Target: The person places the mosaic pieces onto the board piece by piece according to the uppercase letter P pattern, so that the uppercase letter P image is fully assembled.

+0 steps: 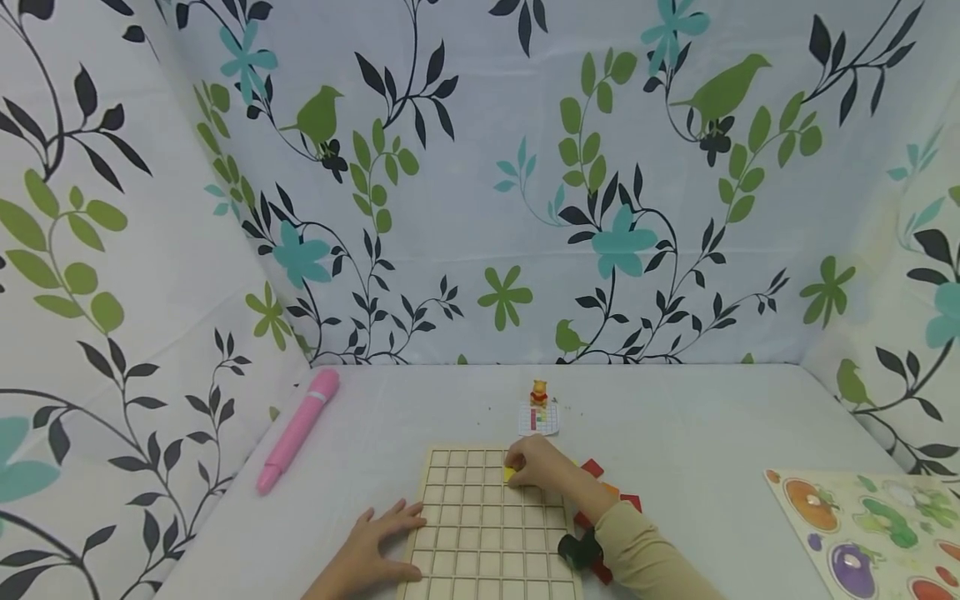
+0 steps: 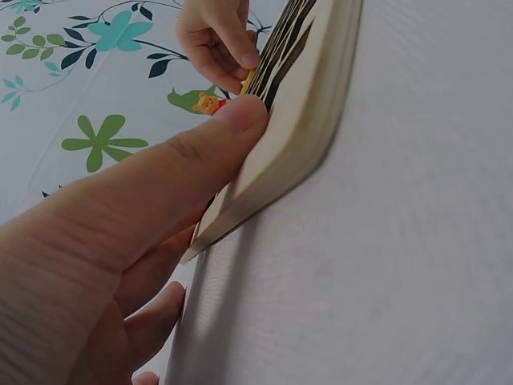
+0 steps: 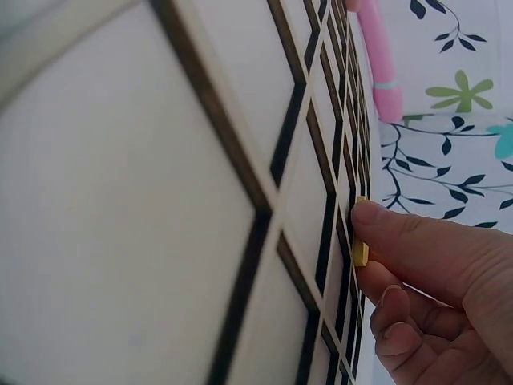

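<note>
Tile [image 3: 361, 253]: yellow; held at the far rows of the board [image 1: 487, 538].
Right hand [image 1: 542, 463]: clamped on the tile, which is pinched by thumb and fingers.
Left hand [image 1: 375, 543]: fingers spread apart, laid against the board's left edge.
Red tiles [image 1: 592, 467]: strewn beside the board's right edge, partly hidden by the arm.
Card [image 1: 528, 425]: set beyond the board, below a figure [image 1: 538, 393].

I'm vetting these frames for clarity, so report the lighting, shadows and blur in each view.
Head: bright, fairly even light, but the small card's fine marks are too tiny to make out; left wrist: dimmer, with a soft shadow on the table along the board; right wrist: the board's nearest edge looks soft, the yellow piece clearer.
</note>
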`<state>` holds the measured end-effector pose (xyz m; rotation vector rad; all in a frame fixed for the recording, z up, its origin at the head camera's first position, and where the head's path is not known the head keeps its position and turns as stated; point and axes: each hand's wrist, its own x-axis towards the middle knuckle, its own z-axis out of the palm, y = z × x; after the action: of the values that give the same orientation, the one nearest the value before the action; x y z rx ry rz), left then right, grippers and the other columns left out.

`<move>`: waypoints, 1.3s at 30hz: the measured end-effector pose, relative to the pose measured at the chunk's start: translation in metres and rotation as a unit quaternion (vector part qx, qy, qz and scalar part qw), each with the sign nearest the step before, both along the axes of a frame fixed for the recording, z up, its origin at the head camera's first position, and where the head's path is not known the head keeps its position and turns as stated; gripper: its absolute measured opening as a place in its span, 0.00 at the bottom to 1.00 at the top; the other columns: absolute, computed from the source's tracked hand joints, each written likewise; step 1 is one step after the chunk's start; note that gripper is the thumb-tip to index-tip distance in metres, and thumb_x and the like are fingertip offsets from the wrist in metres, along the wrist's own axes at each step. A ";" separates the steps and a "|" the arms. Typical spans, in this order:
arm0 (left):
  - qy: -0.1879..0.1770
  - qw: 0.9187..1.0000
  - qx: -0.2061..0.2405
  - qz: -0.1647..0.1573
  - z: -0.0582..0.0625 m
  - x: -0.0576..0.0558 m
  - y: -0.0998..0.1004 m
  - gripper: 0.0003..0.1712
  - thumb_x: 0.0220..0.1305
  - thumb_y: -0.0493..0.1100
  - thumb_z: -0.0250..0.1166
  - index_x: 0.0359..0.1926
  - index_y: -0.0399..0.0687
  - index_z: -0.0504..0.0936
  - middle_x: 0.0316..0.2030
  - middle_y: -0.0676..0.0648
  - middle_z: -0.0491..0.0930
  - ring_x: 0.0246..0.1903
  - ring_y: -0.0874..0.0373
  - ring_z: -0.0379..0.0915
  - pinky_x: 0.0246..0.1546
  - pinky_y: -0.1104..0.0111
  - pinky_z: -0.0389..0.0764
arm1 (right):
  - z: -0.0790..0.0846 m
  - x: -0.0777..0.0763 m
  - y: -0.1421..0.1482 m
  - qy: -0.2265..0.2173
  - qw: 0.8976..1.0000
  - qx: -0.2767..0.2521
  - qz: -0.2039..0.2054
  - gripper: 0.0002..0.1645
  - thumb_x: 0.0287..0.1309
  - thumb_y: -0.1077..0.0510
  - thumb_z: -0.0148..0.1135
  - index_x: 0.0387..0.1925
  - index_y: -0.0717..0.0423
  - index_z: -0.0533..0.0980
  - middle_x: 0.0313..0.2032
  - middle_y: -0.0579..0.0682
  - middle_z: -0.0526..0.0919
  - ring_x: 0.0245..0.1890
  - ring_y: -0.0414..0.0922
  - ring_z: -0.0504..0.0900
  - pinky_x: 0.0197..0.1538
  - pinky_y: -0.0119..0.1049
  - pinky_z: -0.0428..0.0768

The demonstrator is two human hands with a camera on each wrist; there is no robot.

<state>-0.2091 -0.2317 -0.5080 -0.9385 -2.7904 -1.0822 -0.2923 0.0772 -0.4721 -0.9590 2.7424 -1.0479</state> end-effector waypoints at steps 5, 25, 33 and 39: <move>-0.001 1.000 -0.003 0.004 0.002 0.000 0.000 0.35 0.41 0.60 0.68 0.51 0.52 0.76 0.57 0.47 0.69 0.58 0.38 0.55 0.48 0.32 0.43 | 0.000 -0.001 0.001 -0.007 1.000 0.000 -0.004 0.09 0.40 0.64 0.70 0.28 0.60 0.78 0.25 0.44 0.76 0.27 0.40 0.73 0.30 0.32 0.75; -0.015 1.000 -0.007 -0.002 0.006 0.000 0.000 0.35 0.41 0.59 0.68 0.52 0.52 0.75 0.58 0.44 0.67 0.59 0.37 0.53 0.52 0.35 0.44 | 0.045 0.039 0.076 0.055 0.983 -0.067 -0.160 0.03 0.47 0.65 0.65 0.24 0.56 0.78 0.23 0.39 0.77 0.24 0.36 0.75 0.31 0.27 0.77; -0.006 1.000 -0.006 -0.008 0.002 0.001 0.000 0.34 0.42 0.58 0.69 0.53 0.53 0.74 0.58 0.45 0.67 0.58 0.37 0.54 0.51 0.34 0.45 | 0.035 0.052 0.097 0.064 0.978 -0.050 -0.193 0.03 0.45 0.67 0.66 0.25 0.58 0.79 0.24 0.39 0.77 0.25 0.38 0.73 0.31 0.29 0.77; -0.002 1.000 -0.007 -0.005 0.001 0.002 0.000 0.35 0.42 0.57 0.69 0.53 0.51 0.75 0.57 0.45 0.68 0.58 0.38 0.54 0.50 0.34 0.46 | 0.031 0.057 0.099 0.023 0.975 -0.016 -0.219 0.05 0.43 0.64 0.68 0.24 0.55 0.78 0.20 0.39 0.73 0.23 0.39 0.69 0.26 0.28 0.73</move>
<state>-0.2074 -0.2313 -0.5066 -0.9533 -2.8041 -1.0676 -0.2348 0.1762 -0.4414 -0.3849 3.0627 -1.1349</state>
